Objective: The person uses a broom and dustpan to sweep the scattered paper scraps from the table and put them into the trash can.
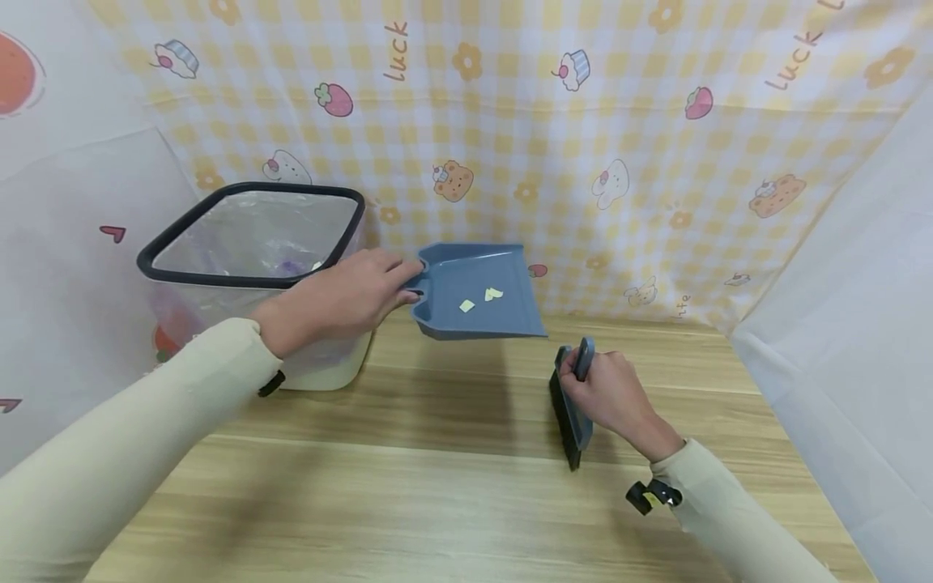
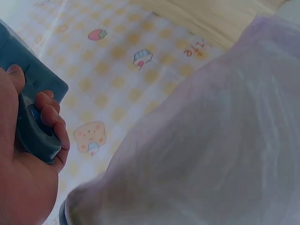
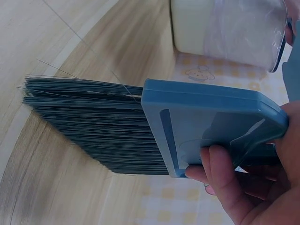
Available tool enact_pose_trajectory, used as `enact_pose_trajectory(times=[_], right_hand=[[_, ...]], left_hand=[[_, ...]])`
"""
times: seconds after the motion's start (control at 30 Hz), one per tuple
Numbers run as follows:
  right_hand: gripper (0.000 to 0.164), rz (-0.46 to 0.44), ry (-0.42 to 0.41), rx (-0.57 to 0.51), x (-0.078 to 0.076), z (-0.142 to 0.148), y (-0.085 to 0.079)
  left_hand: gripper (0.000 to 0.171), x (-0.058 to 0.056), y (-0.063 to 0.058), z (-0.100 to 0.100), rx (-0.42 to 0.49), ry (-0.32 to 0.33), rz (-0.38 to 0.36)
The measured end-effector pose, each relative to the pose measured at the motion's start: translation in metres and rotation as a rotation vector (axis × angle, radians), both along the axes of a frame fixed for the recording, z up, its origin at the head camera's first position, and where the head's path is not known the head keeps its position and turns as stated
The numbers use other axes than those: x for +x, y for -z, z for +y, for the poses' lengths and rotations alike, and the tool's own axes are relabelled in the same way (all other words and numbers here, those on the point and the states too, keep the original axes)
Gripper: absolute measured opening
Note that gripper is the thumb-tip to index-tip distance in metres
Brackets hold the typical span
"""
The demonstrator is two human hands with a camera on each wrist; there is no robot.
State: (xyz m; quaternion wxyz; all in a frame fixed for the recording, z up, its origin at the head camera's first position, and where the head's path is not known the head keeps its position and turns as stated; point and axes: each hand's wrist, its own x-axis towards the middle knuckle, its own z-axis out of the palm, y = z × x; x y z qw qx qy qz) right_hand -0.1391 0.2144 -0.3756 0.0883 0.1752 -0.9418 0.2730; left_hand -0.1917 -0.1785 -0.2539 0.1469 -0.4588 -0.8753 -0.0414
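Note:
My left hand [image 1: 350, 295] grips the handle of a blue dustpan [image 1: 459, 275], which is held above the table just right of the bin. Several small pale yellow paper bits [image 1: 492, 294] lie on the pan. In the left wrist view, fingers curl round the looped dustpan handle [image 2: 40, 136]. On the right, my right hand [image 1: 612, 389] holds a blue hand brush [image 1: 581, 405] by its handle, dark bristles [image 3: 98, 126] pointing down toward the table. Whether the bristle tips touch the table, I cannot tell.
A bin [image 1: 342, 364] with a black rim and a clear plastic liner [image 1: 248, 235] stands at the left, close beside the left hand. Behind is a yellow checked cloth [image 1: 510, 162] with printed drawings. The wooden table [image 1: 437, 502] spreads in front, with white sheeting [image 1: 845, 324] along the right.

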Motion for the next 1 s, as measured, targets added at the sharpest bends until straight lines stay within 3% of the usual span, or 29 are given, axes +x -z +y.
enact_pose_trajectory(times=[0.2, 0.53, 1.0], right_hand=[[0.022, 0.008, -0.002, -0.002, 0.0, 0.0, 0.001], [0.023, 0.01, -0.004, -0.01, 0.001, 0.002, 0.0], [0.023, 0.015, -0.001, -0.004, 0.001, 0.004, -0.001]], left_hand=[[0.038, 0.003, -0.016, -0.004, -0.023, -0.078, -0.021], [0.034, 0.002, -0.036, -0.009, 0.038, -0.026, 0.028], [0.039, 0.006, -0.053, -0.028, 0.038, -0.097, 0.042]])
